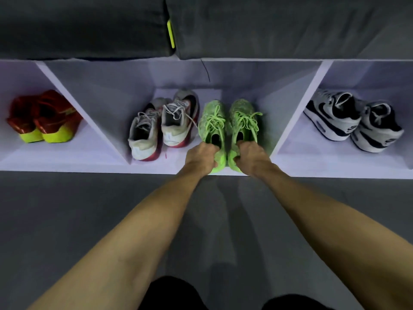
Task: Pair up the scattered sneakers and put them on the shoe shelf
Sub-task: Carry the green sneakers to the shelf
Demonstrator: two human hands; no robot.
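Observation:
Two lime-green sneakers stand side by side, toes inward, in the right half of the middle compartment of the white shoe shelf (89, 168). My left hand (201, 156) grips the heel of the left green sneaker (212, 121). My right hand (251, 158) grips the heel of the right green sneaker (242, 119). Their heels sit at the shelf's front edge. Beside them on the left is a white-and-red pair (163, 126). A red pair with yellow heels (42, 118) fills the left compartment. A white-and-black pair (355, 121) fills the right one.
Dark grey cushions (89, 27) lie on top of the shelf, with a yellow-green tag (171, 34) between two of them. Grey floor (67, 209) stretches in front of the shelf. My dark-clothed knees (174, 294) show at the bottom edge.

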